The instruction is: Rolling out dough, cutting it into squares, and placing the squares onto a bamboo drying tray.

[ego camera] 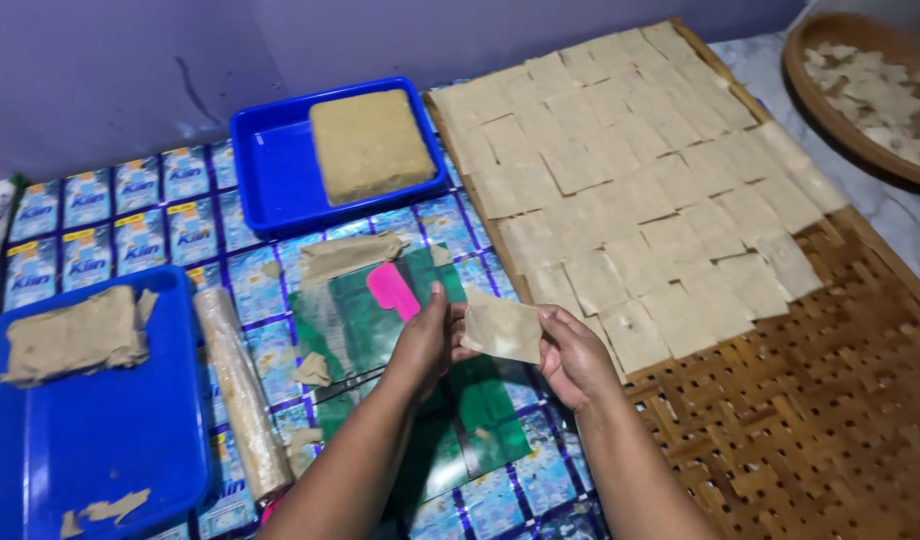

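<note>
Left hand (423, 345) and right hand (572, 355) pinch 1 thin dough square (502, 329) by opposite edges, above the green sheet (365, 325). Pink scraper (392, 289) just behind. Woven tray (810, 400) to the right, carrying rows of squares. Rolling pin (242, 390) and 2 blue trays (110, 440) to the left.

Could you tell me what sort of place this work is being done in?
Probably a small home food workshop, worked at floor level. Thin dough squares dry in rows on a woven bamboo tray, a dough block sits in a blue tray, and both hands hold one dough sheet.
</note>
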